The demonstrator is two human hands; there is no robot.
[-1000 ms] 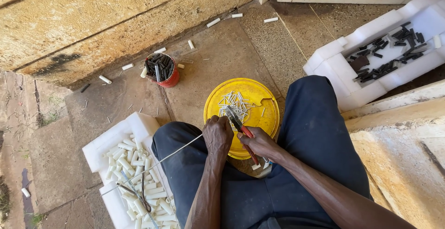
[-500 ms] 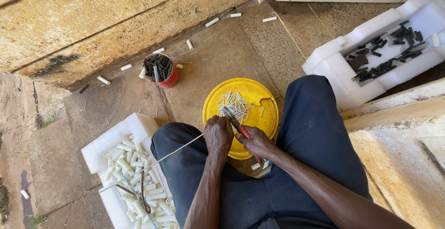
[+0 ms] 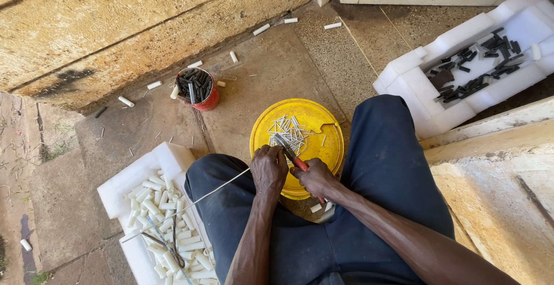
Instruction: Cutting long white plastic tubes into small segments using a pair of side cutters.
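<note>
- Yellow lid [image 3: 323, 140] lies on the floor between the knees, a small heap of short pale cut pieces [image 3: 288, 132] on it.
- Left hand [image 3: 269, 169] is clenched around a long thin white wire [image 3: 190, 201], which runs back over the left thigh toward the white tray [image 3: 121, 190] of pale tubes at the floor's lower left.
- Right hand [image 3: 314, 176] grips red-handled pliers [image 3: 291, 155], their nose over the lid just beside the heap.
- Judged step: snipping short lengths off the wire's end so they drop on the lid.
- Next move seems to call for feeding a little more wire past the left hand, setting it square in the pliers and squeezing over the lid so nothing flies off.
- Against the earlier frames little differs: both hands sit at the same spot over the lid's near edge, the pliers angle alike, and the red can [image 3: 196, 88] and far tray [image 3: 461, 77] of dark bits are unmoved.
</note>
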